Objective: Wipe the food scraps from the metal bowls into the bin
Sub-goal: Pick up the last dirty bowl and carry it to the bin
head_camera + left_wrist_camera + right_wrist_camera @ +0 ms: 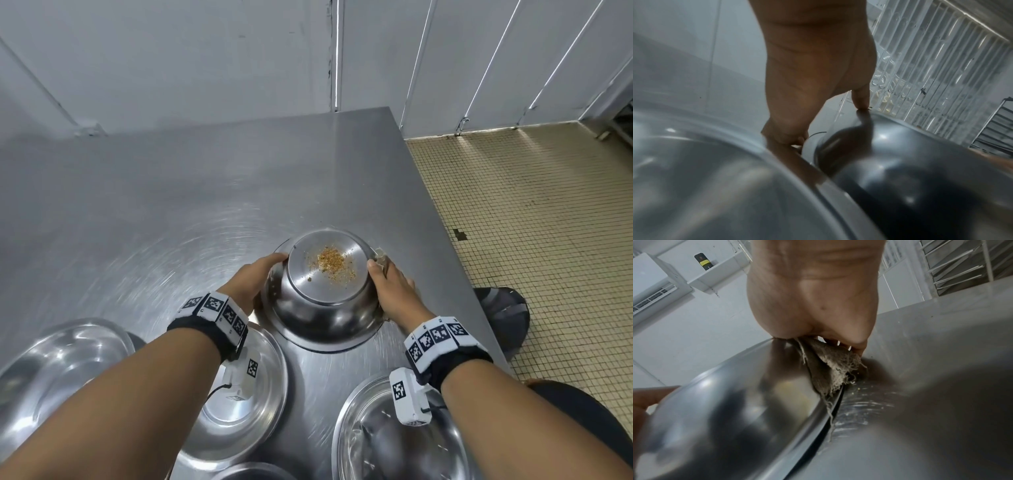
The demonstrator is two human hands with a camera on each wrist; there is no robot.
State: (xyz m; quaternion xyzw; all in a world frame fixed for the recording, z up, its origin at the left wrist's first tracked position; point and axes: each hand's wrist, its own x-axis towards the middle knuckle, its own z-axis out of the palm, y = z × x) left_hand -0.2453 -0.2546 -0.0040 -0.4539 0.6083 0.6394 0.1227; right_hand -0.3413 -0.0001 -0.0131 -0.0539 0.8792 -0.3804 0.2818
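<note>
A shiny round metal bowl sits upside down on a brushed steel desk, orange-brown crumbs scattered on its flat base. The left hand cups its left side, fingers curved against the wall. The right hand grips the right side, pressing a frayed, coarse-woven cloth to it; only the right wrist view shows the weave. Other bowls lie nearer. Beyond: pale wall panels, small-tiled floor.

A steel table stands beside tiled floor.
</note>
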